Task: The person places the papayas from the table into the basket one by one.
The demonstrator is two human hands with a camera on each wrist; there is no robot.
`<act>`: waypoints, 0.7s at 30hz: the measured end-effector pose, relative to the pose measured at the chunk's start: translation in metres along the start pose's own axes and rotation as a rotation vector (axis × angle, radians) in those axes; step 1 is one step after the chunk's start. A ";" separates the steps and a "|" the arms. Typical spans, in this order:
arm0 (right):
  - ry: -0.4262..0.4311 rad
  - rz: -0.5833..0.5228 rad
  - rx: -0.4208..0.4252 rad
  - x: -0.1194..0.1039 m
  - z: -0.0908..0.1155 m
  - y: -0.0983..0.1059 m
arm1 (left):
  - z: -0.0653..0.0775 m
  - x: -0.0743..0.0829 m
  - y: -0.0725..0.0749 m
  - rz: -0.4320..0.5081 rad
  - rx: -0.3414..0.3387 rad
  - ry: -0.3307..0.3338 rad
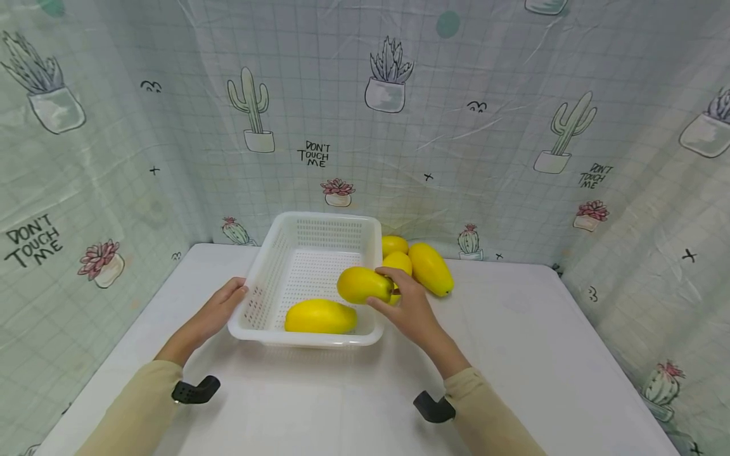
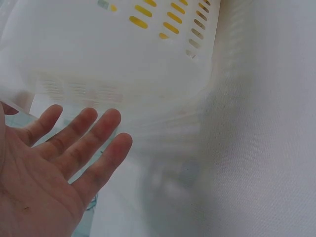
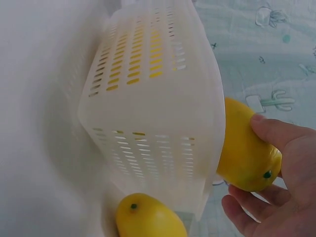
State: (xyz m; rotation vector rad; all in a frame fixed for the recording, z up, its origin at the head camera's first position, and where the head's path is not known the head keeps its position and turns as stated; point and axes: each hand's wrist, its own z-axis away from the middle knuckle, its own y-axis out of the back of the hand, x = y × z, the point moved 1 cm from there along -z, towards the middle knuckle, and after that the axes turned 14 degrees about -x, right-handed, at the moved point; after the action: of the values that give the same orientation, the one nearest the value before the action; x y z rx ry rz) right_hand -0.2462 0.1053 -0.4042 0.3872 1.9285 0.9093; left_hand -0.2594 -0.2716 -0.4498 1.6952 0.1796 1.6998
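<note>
Mango [image 1: 360, 285] in right hand [image 1: 409, 310] overlaps basket rim [image 1: 319, 340], roomy floor [image 1: 313, 269] leftward.

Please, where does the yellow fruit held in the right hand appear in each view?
Head: fruit slightly below centre.
Left wrist: cannot tell; yellow shows through slots of the white basket.
Right wrist: right of centre, in the right hand.
Shared landmark: the white basket.

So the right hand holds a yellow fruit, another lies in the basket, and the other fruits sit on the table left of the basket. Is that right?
Not quite: the head view shows the other fruits on the table right of the basket. The right hand does hold a yellow fruit, and another lies in the basket.
</note>
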 end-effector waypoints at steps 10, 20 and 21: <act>0.006 0.008 0.000 0.002 -0.002 -0.004 | -0.001 0.000 0.000 -0.002 -0.002 -0.002; -0.052 -0.029 -0.014 0.002 -0.003 -0.007 | 0.000 -0.001 0.002 0.003 -0.007 -0.012; -0.059 -0.027 -0.014 0.002 -0.003 -0.007 | 0.000 -0.001 0.001 0.002 -0.009 -0.013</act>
State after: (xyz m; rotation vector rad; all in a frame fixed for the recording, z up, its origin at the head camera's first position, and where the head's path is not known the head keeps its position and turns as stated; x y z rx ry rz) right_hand -0.2489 0.1003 -0.4096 0.3755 1.8685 0.8838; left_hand -0.2601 -0.2730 -0.4496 1.7004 0.1639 1.6879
